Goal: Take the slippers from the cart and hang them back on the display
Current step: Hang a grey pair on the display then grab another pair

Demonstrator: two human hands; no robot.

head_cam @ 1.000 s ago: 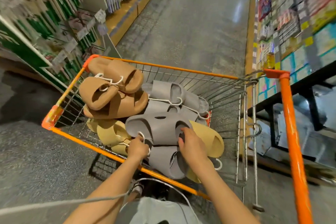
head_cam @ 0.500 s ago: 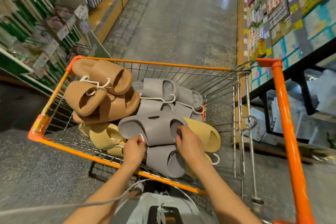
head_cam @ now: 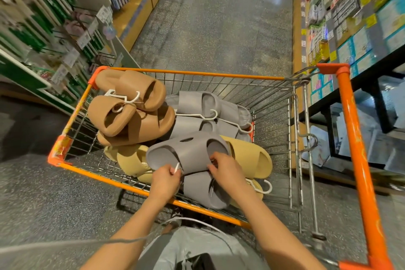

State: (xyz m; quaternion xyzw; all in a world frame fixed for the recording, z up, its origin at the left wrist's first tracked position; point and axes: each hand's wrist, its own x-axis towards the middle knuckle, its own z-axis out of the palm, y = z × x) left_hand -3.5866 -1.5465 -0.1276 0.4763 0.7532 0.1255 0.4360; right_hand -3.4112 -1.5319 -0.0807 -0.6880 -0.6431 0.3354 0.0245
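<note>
Pinching white hanger hook [head_cam: 177, 167]: left hand [head_cam: 164, 182] | right hand [head_cam: 226, 176] grips grey slippers [head_cam: 188, 155] at cart [head_cam: 140, 192] near rim | labels unreadable

Your cart [head_cam: 140, 192]: two slipper pairs [head_cam: 131, 107] at its left edge, others [head_cam: 210, 112] centre, display rack [head_cam: 72, 35] beyond its far-left corner.

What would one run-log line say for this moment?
left hand: pinches white hanger | right hand: grips grey slippers | slippers: in cart

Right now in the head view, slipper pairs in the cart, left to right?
Brown slippers → pale yellow slippers by the cart's left side → dark grey slippers under both hands → yellow slipper at right.
</note>
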